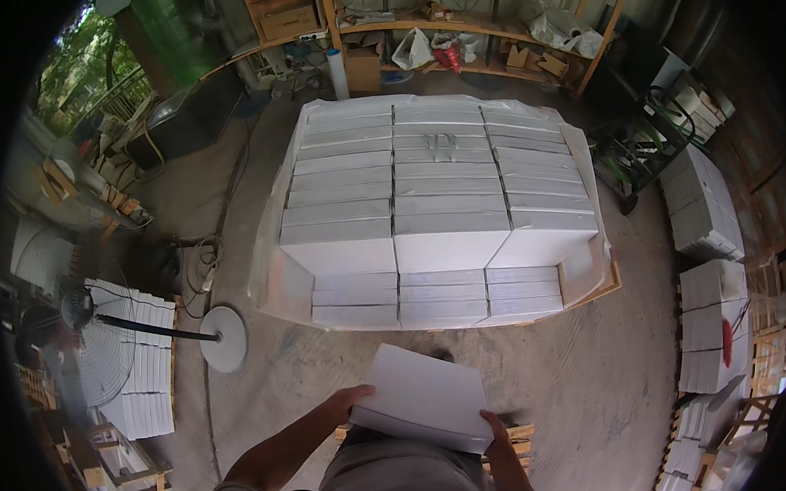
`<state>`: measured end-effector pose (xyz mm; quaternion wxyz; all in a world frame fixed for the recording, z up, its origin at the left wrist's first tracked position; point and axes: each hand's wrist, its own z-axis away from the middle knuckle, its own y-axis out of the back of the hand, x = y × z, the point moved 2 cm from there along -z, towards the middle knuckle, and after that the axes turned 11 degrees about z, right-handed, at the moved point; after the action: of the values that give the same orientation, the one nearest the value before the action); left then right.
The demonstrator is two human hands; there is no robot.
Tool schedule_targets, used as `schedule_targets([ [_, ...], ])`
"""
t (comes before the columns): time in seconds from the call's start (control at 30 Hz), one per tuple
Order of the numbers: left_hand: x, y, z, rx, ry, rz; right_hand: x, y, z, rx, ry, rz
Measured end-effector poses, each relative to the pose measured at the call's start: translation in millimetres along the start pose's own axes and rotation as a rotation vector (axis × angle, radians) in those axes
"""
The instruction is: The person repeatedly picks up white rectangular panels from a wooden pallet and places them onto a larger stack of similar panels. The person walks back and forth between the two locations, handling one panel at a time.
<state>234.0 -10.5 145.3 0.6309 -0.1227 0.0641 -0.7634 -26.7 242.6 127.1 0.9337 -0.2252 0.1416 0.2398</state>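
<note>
Carrying step apparently in hand: left hand (351, 403) and right hand (496, 432) grip opposite sides of a white, rectangular, cardboard-looking box (426, 389), near side of the stepped white box stack (450, 246); next move probably calls for level, two-sided support.

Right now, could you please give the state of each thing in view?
White box: held, looks closed.
Left hand: gripping the box's left edge.
Right hand: gripping its right edge.
Stack of white boxes: stepped, lower in front.
Plastic film: loosely draped.
Standing fan: upright; running or not unclear.
</note>
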Motion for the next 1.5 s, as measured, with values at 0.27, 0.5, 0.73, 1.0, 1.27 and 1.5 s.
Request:
schedule_targets([
  [0.27,47,18,15,0.176,-0.186,0.292,-91,-96,-86,-0.123,-0.173,0.205],
  [0.5,105,65,-11,0.185,-0.197,0.368,-107,-162,-178,-0.133,-0.207,0.327],
  [0.73,193,96,-31,0.165,-0.216,0.482,-129,-243,-232,-0.199,-0.113,0.288],
  [1.0,274,113,-39,0.205,-0.136,0.461,-144,-294,-272,-0.080,-0.241,0.281],
  [1.27,304,107,-34,0.240,-0.180,0.361,-139,-297,-290,-0.092,-0.219,0.210],
  [1.5,312,106,-22,0.392,-0.130,0.447,-144,-314,-304,-0.081,-0.320,0.242],
])
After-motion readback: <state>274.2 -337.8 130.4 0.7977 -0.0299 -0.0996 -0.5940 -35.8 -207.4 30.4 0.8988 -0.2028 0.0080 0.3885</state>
